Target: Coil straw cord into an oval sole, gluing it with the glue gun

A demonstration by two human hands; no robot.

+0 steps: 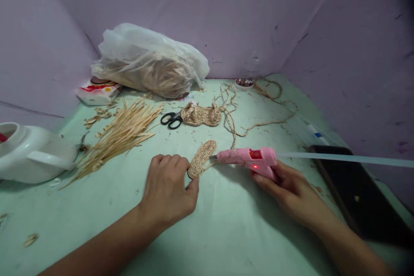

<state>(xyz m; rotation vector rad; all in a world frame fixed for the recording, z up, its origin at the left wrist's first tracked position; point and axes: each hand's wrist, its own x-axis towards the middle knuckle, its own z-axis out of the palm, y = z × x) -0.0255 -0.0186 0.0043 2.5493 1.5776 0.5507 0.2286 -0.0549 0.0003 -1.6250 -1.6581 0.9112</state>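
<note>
My left hand (171,185) pinches the near end of a small oval coil of braided straw cord (203,157), shaped like a tiny sole. In my right hand (291,189) is a pink hot glue gun (241,156), its red light lit and a long clear glue stick (343,158) sticking out of the back. The gun's nozzle points left and sits at the coil's right edge; whether it touches cannot be made out. From the coil a loose tail of braided cord (234,131) runs behind the gun and up the table.
Behind lie a finished-looking woven straw piece (203,115), black-handled scissors (173,120) and a tub of beads (245,83). Dry straw strips (123,133), a white jug (35,153), a small box (99,92) and a plastic bag (152,60) stand left. A dark phone-like slab (355,194) lies right.
</note>
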